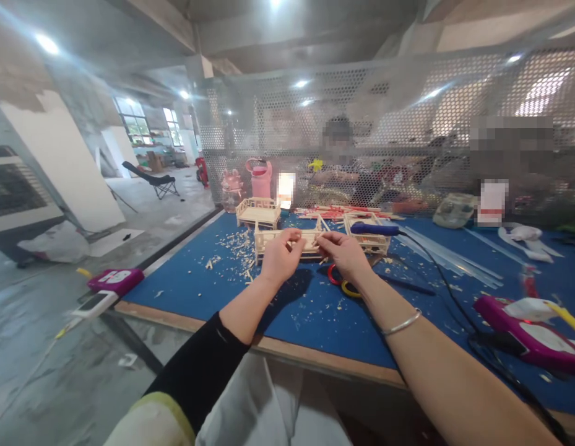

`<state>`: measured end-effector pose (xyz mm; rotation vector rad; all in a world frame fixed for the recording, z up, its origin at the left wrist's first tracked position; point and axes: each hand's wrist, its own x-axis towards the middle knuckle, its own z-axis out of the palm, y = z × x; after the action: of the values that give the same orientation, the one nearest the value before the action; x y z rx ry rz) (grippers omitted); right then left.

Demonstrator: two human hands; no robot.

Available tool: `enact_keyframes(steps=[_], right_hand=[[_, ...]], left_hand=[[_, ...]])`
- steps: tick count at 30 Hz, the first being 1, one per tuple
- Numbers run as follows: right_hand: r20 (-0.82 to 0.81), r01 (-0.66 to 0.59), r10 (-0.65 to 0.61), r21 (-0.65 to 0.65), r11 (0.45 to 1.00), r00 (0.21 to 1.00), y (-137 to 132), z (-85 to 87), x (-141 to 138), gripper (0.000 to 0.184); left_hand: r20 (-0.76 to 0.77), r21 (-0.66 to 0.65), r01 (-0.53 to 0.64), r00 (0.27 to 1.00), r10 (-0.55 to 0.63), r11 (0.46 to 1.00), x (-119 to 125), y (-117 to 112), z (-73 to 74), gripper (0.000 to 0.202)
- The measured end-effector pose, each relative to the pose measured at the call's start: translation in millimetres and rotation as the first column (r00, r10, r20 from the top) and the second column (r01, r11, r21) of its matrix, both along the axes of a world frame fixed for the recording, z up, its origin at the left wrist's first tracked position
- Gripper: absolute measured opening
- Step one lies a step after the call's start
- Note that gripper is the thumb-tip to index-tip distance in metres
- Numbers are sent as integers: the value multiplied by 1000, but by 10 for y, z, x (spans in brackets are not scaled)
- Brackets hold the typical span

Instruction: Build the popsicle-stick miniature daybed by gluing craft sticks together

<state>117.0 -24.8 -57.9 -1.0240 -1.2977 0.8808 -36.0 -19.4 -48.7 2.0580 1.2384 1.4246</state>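
Observation:
My left hand (281,255) and my right hand (346,253) are raised close together above the blue table. Both have thumb and fingers pinched; whatever lies between the fingertips is too small to make out. Right behind them stands a small frame of thin wooden sticks (265,238), partly hidden by the hands. A second stick model (258,214) is further back on the left, and another (379,243) is to the right. A blue-handled corded tool (375,229) rests across the right model. Scissors with red and yellow handles (351,289) lie under my right hand.
Wood scraps (238,251) litter the blue tabletop (176,285). Red-tipped sticks (333,212), clear glue sticks (449,257) and a jar (454,210) lie toward the back. Purple power strips (528,334) sit at the right. A perforated screen (278,105) stands behind, with people beyond.

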Motion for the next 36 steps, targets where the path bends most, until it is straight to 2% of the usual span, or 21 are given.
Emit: enact_keyframes(steps=[2,4,6,9,14,16,18,20,22,25,27,31,36], right_hand=[[79,85,-89,48,995,993,15,-24,-1,40],[143,110,-121,81,991,982,24,-49,-26,37],[196,130,-149,108,986,969,34,-78,-75,32],[259,183,-217,148,972,941,61,-121,-162,29],[341,266,-298,140,954,892,81,-141,-235,26],[391,298,-335,155,942,857,69,-125,-241,25],[427,331,-368,161,930,826,51,-104,-249,27],[458,349,-387,168,922,801,34,-85,-261,28],[497,362,-416,207,909,762,17,-73,-273,30],[582,400,-472,258,879,662,-3,-56,-284,29],[642,421,-471,244,874,605,-10,-40,-286,29],[711,463,-451,197,864,540,-5,4,-283,29],[727,486,-440,167,858,527,1,34,-277,29]], left_hand=[[48,173,-193,981,188,966,-119,56,31,25],[119,313,-348,937,327,884,-244,140,49,27],[157,392,-418,908,388,820,-337,228,44,27],[164,430,-432,901,402,793,-366,302,7,23],[94,511,-343,934,345,788,-258,249,-33,17],[47,527,-292,948,315,798,-224,233,15,17],[-40,512,-206,964,262,834,-188,254,124,18],[-186,427,-72,969,165,902,-137,310,278,19],[-350,264,66,936,32,962,-68,383,429,20],[-504,98,168,858,-96,981,32,470,548,21],[-548,81,183,829,-110,980,69,496,533,21],[-593,93,206,797,-112,974,66,491,412,27],[-607,96,206,788,-107,974,41,459,371,30]])
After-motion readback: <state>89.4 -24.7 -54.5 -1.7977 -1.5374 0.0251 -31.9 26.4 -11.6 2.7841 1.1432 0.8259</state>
